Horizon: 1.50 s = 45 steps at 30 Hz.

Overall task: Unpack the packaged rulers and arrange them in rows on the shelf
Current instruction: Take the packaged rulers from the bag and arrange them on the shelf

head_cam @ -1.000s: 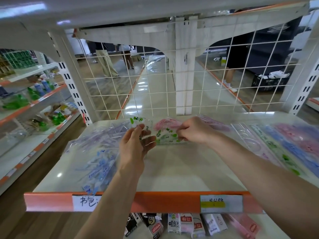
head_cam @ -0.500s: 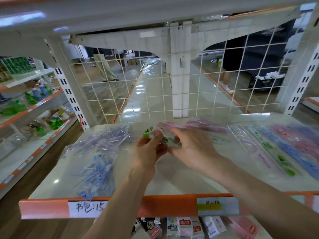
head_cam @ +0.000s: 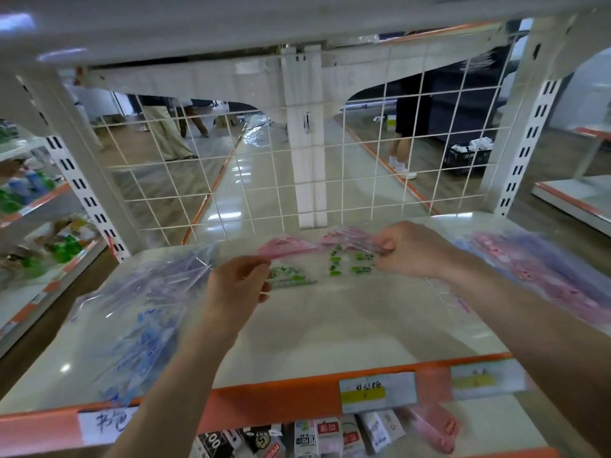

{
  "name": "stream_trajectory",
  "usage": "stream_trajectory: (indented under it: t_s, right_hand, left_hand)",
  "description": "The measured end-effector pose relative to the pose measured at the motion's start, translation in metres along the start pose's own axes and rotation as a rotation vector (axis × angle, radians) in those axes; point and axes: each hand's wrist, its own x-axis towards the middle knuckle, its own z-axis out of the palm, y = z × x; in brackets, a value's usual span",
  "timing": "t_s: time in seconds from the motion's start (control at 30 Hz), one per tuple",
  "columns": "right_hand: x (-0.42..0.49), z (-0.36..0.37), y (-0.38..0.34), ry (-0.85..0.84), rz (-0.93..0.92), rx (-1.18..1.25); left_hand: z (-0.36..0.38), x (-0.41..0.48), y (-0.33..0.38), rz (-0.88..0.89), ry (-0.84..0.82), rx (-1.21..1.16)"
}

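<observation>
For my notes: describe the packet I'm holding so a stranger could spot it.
On the white, orange-edged shelf, look mid-shelf before the wire grid. The left hand and right hand pinch a clear packet there. Only it has green prints; the pink packets behind and blue-purple pile leftward lack them.

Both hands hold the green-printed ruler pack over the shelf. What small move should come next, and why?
The left hand and the right hand each pinch one end of the green-printed ruler pack above the shelf, and it is not yet among the rows at the right. So probably pull the hands apart to open it.
</observation>
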Motion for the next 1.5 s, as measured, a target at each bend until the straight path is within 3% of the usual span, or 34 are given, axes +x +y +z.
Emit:
stream_trajectory:
  t_s: [0.07,0.2,0.4,0.67,0.9,1.03,1.2,1.27,1.4,1.5]
  right_hand:
    - [0.004,0.002,-0.002,-0.039,0.001,-0.048]
    - [0.006,0.006,-0.006,-0.077,0.007,-0.202]
    - [0.003,0.022,-0.022,-0.087,-0.108,-0.224]
    - [0.013,0.03,-0.016,-0.036,-0.115,-0.311]
    - [0.011,0.023,-0.023,-0.019,-0.248,-0.27]
    - [0.006,0.022,-0.066,0.027,-0.341,-0.004]
    - [-0.004,0.067,-0.141,-0.113,-0.565,0.14]
    - [-0.015,0.089,-0.164,-0.148,-0.596,0.1]
    - [-0.027,0.111,-0.203,-0.044,-0.786,0.036]
    - [-0.021,0.122,-0.223,-0.126,-0.866,0.004]
  left_hand:
    - [-0.003,0.003,0.0,0.054,0.002,0.117]
    - [-0.006,0.017,-0.01,0.216,-0.038,0.569]
    - [0.001,0.03,-0.017,0.237,-0.187,1.002]
    - [0.011,0.037,-0.013,0.314,-0.18,1.023]
    - [-0.008,0.021,-0.001,0.329,-0.147,0.974]
    - [-0.071,0.011,0.0,0.208,-0.039,0.787]
    - [-0.169,0.006,-0.014,-0.019,0.111,0.791]
    - [-0.194,0.002,-0.02,-0.147,0.076,0.91]
    - [-0.212,-0.017,-0.022,-0.278,-0.063,0.982]
    - [-0.2,-0.034,-0.015,-0.318,-0.178,1.005]
